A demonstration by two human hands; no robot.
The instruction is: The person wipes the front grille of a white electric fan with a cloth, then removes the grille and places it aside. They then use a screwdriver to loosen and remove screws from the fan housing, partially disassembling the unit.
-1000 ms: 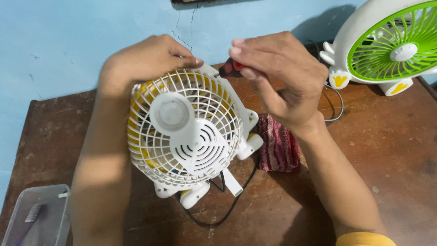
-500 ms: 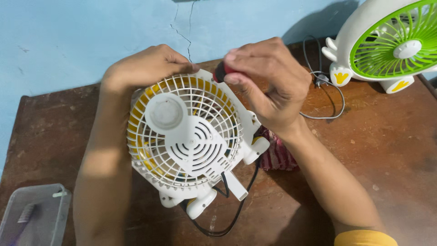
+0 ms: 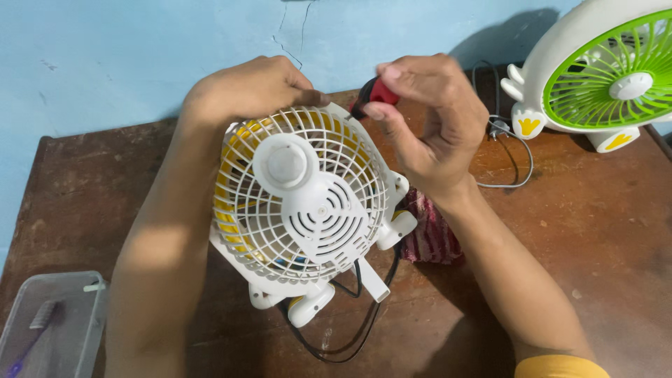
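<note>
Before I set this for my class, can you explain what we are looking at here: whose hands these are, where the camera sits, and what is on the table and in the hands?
There is no machine here: a person works with two bare hands, filmed by a camera worn on the head, looking down. The left hand rests on the top rim of a small white fan with yellow blades, seen from its back. The right hand has a grip on a red-handled tool, probably a screwdriver, at the fan's top edge. The brown wooden table also carries a dark red cloth, a second white fan with green blades, a thin cable and a clear plastic box.
</note>
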